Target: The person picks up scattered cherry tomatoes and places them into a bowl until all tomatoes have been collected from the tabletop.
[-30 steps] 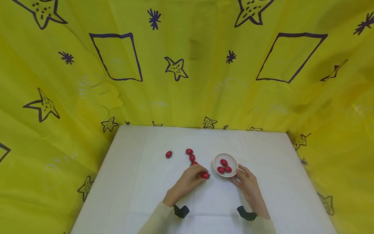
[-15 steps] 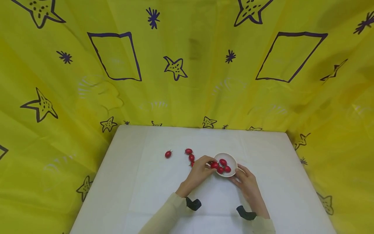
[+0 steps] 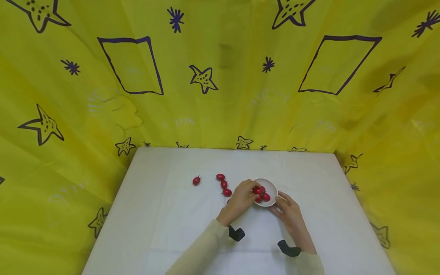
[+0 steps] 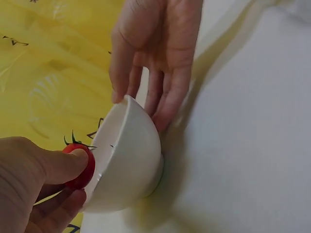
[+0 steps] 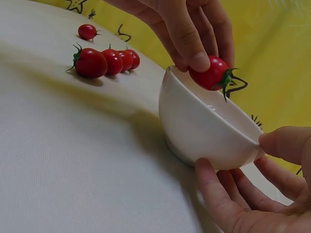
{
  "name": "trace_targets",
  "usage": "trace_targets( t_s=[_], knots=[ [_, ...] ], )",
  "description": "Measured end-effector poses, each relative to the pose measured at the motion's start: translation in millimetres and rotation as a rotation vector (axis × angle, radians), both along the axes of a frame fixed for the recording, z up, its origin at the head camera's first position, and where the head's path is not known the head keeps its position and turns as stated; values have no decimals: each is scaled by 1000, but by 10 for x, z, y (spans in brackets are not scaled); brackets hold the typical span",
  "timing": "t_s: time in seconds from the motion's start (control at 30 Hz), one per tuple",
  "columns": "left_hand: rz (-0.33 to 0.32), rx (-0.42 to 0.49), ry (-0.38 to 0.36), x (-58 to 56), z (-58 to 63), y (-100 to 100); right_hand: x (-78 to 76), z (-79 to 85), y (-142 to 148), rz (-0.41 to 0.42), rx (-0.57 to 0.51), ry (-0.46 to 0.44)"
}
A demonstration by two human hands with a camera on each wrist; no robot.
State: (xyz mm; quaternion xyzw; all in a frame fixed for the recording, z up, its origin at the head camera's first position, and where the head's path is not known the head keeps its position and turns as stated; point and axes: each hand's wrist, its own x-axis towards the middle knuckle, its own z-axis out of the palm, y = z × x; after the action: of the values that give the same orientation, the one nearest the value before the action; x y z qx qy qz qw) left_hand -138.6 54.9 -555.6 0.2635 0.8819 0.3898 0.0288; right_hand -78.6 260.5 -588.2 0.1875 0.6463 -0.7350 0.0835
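Tomato (image 5: 208,75) pinched in left hand (image 3: 242,194), fingers closed round it, just over bowl (image 5: 201,124); right hand (image 3: 290,214) thumb on rim, fingers low outside, likely steadying against tipping. Loose tomatoes (image 5: 91,63) on desk (image 3: 185,214).
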Motion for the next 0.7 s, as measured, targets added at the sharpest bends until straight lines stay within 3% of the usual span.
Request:
trace_targets(
  t_s=[0.17, 0.33, 0.7],
  knots=[
    [-59, -134, 117, -62, 1, 36, 1, -12, -9, 4, -12, -8],
    [-118, -252, 172, -72, 20, 60, 19, -15, -13, 15, -14, -1],
    [-128, -394, 265, -110, -5, 159, 6, -15, -3, 6, -32, 18]
  ],
)
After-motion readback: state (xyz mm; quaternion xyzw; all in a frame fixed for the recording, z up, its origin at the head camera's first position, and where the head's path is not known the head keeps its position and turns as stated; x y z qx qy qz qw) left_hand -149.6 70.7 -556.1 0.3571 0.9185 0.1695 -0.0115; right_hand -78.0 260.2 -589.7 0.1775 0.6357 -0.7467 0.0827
